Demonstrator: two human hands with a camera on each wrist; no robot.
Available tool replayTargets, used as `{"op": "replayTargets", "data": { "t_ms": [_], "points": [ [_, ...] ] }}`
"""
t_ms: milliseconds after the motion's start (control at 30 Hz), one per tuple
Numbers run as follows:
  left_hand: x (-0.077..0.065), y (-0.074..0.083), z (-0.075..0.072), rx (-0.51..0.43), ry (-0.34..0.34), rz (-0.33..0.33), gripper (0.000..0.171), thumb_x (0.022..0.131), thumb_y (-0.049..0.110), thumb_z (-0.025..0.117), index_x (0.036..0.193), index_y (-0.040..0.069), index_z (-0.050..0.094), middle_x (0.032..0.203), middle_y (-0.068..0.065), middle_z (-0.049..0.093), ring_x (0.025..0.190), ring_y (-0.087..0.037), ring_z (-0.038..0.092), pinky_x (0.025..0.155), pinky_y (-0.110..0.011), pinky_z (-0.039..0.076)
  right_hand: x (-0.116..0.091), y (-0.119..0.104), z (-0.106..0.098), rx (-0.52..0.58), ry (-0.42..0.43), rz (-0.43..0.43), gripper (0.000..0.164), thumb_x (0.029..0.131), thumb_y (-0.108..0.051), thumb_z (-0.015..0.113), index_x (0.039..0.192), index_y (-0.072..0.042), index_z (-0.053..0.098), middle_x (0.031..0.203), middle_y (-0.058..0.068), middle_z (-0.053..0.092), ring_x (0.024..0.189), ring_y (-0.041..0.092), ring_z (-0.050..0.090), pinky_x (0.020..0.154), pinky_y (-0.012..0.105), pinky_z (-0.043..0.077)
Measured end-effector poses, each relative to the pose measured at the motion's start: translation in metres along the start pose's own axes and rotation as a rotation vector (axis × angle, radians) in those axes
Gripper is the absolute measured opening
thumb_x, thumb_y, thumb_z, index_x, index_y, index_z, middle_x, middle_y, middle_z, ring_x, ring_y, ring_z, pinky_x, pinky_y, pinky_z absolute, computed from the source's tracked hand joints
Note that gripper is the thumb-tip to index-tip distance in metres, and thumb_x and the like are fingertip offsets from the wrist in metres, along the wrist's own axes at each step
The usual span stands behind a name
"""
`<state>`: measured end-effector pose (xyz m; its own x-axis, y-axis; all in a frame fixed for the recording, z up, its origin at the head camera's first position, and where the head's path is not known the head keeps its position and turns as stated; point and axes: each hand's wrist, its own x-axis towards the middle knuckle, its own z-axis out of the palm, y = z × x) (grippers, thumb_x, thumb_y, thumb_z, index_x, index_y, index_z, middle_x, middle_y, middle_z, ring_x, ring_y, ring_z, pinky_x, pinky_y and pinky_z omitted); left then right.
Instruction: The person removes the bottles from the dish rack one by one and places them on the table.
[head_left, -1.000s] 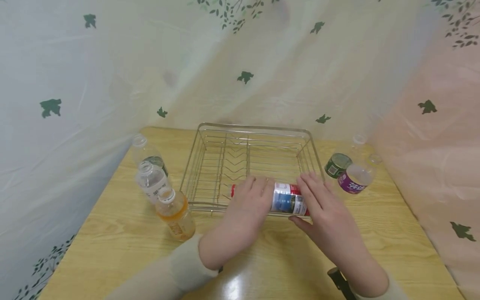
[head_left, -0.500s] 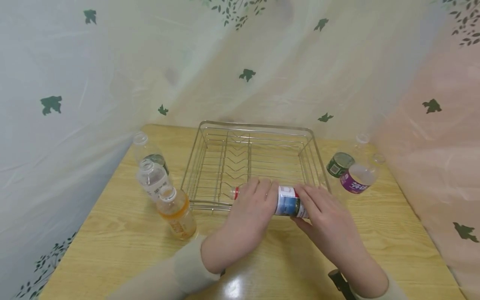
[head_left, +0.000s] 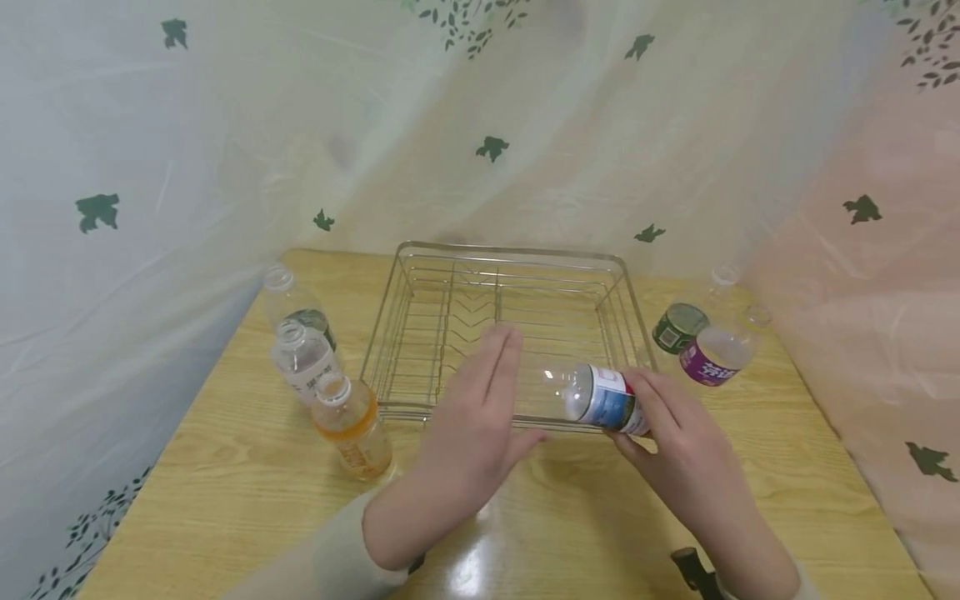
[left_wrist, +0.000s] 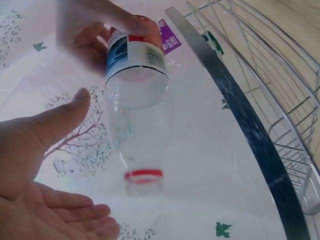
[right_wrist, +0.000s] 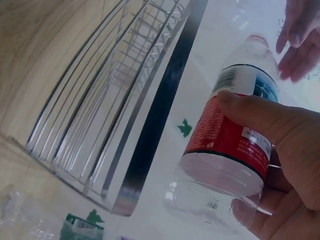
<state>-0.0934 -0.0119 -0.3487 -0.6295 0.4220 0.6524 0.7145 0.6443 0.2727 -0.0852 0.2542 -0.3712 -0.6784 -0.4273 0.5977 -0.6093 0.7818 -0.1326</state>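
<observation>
A clear plastic bottle with a red, white and blue label (head_left: 609,398) lies on its side over the near rim of the wire rack, its neck toward the left. My right hand (head_left: 678,442) grips it round the labelled part, thumb and fingers on opposite sides, as the right wrist view also shows (right_wrist: 225,145). A red ring (left_wrist: 144,175) circles the bottle's neck. To the left, my left hand (head_left: 476,417) is apart from the bottle, fingers straight and thumb spread. Its palm (left_wrist: 30,205) faces the bottle in the left wrist view.
The metal wire rack (head_left: 510,250) stands mid-table. At its left are an orange-labelled bottle (head_left: 356,437), a white-labelled bottle (head_left: 306,367) and a dark-labelled bottle (head_left: 288,296). At its right are a green-labelled bottle (head_left: 678,327) and a purple-labelled bottle (head_left: 708,358).
My left hand has let go of the bottle and moved left, its fingers straightening. My right hand has shifted slightly right with the bottle, uncovering the bottle's clear upper part.
</observation>
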Motion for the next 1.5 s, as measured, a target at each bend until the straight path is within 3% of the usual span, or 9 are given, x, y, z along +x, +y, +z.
{"op": "replayTargets", "data": {
  "t_ms": [167, 300, 433, 567, 667, 867, 1100, 1300, 1500],
  "points": [
    [-0.014, -0.012, 0.0, 0.015, 0.017, -0.057, 0.105, 0.067, 0.025, 0.098, 0.144, -0.017, 0.04, 0.146, -0.032, 0.044, 0.138, -0.042, 0.041, 0.118, -0.043, 0.029, -0.011, 0.007, -0.002, -0.014, 0.105, 0.059, 0.068, 0.099, -0.054, 0.057, 0.134, 0.004, 0.06, 0.124, 0.021, 0.063, 0.108, 0.039, 0.062, 0.096, 0.045, 0.052],
    [-0.025, -0.023, 0.003, 0.04, -0.073, -0.155, 0.09, 0.075, 0.02, 0.093, 0.142, -0.015, 0.044, 0.139, -0.029, 0.051, 0.13, -0.041, 0.05, 0.114, -0.044, 0.037, -0.018, 0.013, -0.005, 0.007, 0.159, 0.155, 0.08, 0.096, -0.066, 0.053, 0.139, 0.002, 0.057, 0.123, 0.022, 0.063, 0.109, 0.04, 0.062, 0.1, 0.041, 0.05],
    [-0.031, -0.031, 0.007, 0.046, -0.141, -0.205, 0.07, 0.082, 0.013, 0.087, 0.137, -0.011, 0.052, 0.129, -0.024, 0.058, 0.121, -0.039, 0.056, 0.107, -0.047, 0.045, -0.027, 0.019, -0.006, 0.052, 0.214, 0.249, 0.088, 0.089, -0.07, 0.06, 0.143, -0.001, 0.055, 0.12, 0.024, 0.063, 0.104, 0.039, 0.062, 0.104, 0.019, 0.042],
    [-0.036, -0.038, 0.012, 0.042, -0.159, -0.216, 0.042, 0.083, 0.005, 0.083, 0.12, -0.007, 0.066, 0.113, -0.017, 0.064, 0.106, -0.034, 0.061, 0.097, -0.045, 0.052, -0.036, 0.025, -0.006, 0.096, 0.245, 0.307, 0.089, 0.084, -0.063, 0.071, 0.143, 0.002, 0.055, 0.117, 0.026, 0.063, 0.1, 0.037, 0.059, 0.095, 0.007, 0.034],
    [-0.04, -0.041, 0.015, 0.051, -0.182, -0.231, 0.03, 0.084, 0.003, 0.081, 0.112, -0.003, 0.07, 0.106, -0.013, 0.066, 0.099, -0.03, 0.062, 0.09, -0.042, 0.055, -0.042, 0.029, -0.007, 0.119, 0.247, 0.352, 0.085, 0.075, -0.039, 0.086, 0.143, 0.002, 0.055, 0.116, 0.025, 0.061, 0.102, 0.032, 0.057, 0.094, 0.007, 0.037],
    [-0.043, -0.043, 0.018, 0.057, -0.238, -0.274, 0.017, 0.085, -0.001, 0.078, 0.101, -0.001, 0.073, 0.097, -0.01, 0.067, 0.092, -0.027, 0.062, 0.082, -0.037, 0.057, -0.055, 0.033, -0.005, 0.181, 0.286, 0.528, 0.076, 0.058, 0.004, 0.095, 0.127, 0.003, 0.064, 0.108, 0.001, 0.059, 0.103, 0.009, 0.055, 0.088, 0.007, 0.044],
    [-0.042, -0.044, 0.02, 0.076, -0.311, -0.303, 0.015, 0.08, -0.013, 0.072, 0.086, 0.001, 0.073, 0.086, -0.007, 0.065, 0.083, -0.024, 0.06, 0.075, -0.035, 0.057, -0.073, 0.035, 0.003, 0.235, 0.262, 0.771, 0.07, 0.062, -0.001, 0.097, 0.124, -0.004, 0.067, 0.11, -0.006, 0.06, 0.1, 0.008, 0.056, 0.082, 0.005, 0.045],
    [-0.043, -0.046, 0.022, 0.102, -0.321, -0.3, 0.018, 0.078, -0.016, 0.07, 0.084, 0.001, 0.072, 0.083, -0.007, 0.066, 0.08, -0.023, 0.061, 0.072, -0.034, 0.057, -0.086, 0.038, 0.009, 0.255, 0.105, 0.942, 0.072, 0.07, -0.019, 0.097, 0.131, -0.007, 0.061, 0.12, 0.002, 0.062, 0.104, 0.001, 0.056, 0.086, 0.01, 0.047],
    [-0.042, -0.048, 0.023, 0.112, -0.323, -0.299, 0.02, 0.078, -0.018, 0.069, 0.085, 0.0, 0.073, 0.083, -0.007, 0.067, 0.078, -0.022, 0.062, 0.069, -0.033, 0.057, -0.095, 0.042, 0.018, 0.329, 0.043, 0.965, 0.074, 0.073, -0.022, 0.095, 0.134, -0.006, 0.056, 0.125, 0.011, 0.063, 0.104, -0.006, 0.055, 0.085, 0.005, 0.046]
  ]
}}
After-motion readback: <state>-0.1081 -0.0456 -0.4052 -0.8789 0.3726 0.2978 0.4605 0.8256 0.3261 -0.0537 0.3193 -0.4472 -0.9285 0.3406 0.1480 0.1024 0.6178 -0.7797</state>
